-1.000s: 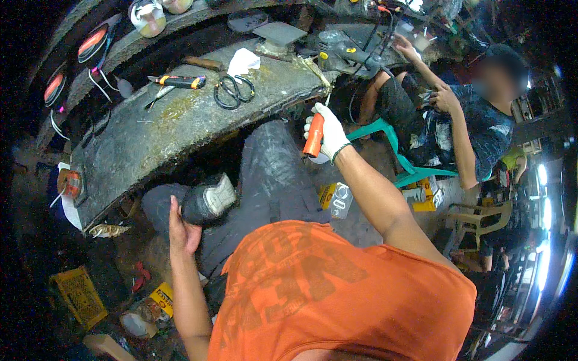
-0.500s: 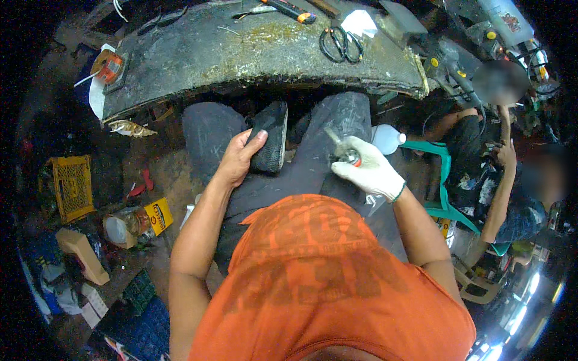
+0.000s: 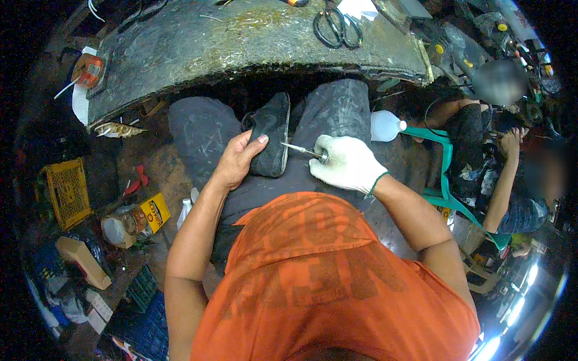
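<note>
A black shoe [image 3: 270, 139] with a light sole edge stands between my thighs above my lap. My bare left hand [image 3: 237, 157] grips its left side, thumb laid on top and the other fingers partly hidden. My right hand [image 3: 349, 162], in a white knitted glove, is closed around an awl [image 3: 301, 148]. The awl's slim metal shaft points left, and its tip is at the sole edge, either touching or just short of it. Its handle is mostly hidden inside the glove.
Beyond my knees a worn workbench [image 3: 241, 48] carries black-handled scissors [image 3: 337, 30] and an orange tape roll [image 3: 91, 71]. A white bottle [image 3: 386, 126] and a green chair [image 3: 447, 168] are at right, beside another seated person. A yellow crate [image 3: 67, 191] and a clear jar [image 3: 120, 230] stand at left.
My right hand has moved left toward the shoe and turned the awl from pointing up to pointing at the sole edge. The left hand keeps its hold. The view has shifted slightly.
</note>
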`<state>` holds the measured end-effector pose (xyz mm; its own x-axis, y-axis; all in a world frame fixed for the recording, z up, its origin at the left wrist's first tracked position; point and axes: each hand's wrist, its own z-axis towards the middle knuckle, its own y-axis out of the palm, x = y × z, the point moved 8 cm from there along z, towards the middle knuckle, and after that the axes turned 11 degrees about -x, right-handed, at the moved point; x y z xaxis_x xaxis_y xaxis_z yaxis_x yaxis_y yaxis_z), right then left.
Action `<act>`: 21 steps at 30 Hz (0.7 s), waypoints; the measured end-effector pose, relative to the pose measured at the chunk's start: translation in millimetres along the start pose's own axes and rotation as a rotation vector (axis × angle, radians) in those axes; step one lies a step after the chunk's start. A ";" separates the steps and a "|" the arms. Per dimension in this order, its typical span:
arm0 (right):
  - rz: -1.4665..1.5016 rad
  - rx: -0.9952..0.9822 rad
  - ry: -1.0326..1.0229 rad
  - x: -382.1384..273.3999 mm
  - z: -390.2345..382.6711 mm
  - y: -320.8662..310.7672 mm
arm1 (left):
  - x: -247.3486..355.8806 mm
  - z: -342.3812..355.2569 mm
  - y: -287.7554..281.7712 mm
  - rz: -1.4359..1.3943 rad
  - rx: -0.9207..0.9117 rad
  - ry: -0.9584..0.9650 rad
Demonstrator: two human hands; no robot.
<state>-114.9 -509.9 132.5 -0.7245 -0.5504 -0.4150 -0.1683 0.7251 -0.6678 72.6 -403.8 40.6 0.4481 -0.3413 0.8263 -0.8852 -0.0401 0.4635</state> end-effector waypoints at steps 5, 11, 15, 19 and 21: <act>-0.025 -0.003 -0.034 -2.4 -3.6 4.8 | -3.3 4.3 0.6 -0.005 0.037 -0.052; -0.142 0.064 -0.150 -14.1 -10.1 10.7 | 2.8 4.7 -0.5 0.087 0.106 -0.019; -0.088 0.110 -0.094 -7.7 -6.7 9.1 | 5.9 7.8 1.9 0.094 0.098 -0.019; -0.072 0.155 -0.098 -8.4 -7.4 7.5 | 3.7 9.4 3.0 0.051 0.105 -0.016; -0.103 0.144 -0.096 -9.0 -8.2 9.2 | 0.4 10.9 2.1 0.038 0.108 -0.028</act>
<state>-115.4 -494.9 135.1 -0.6399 -0.6607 -0.3924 -0.1360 0.5999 -0.7884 69.5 -414.2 38.5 0.4119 -0.3703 0.8326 -0.9103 -0.1269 0.3939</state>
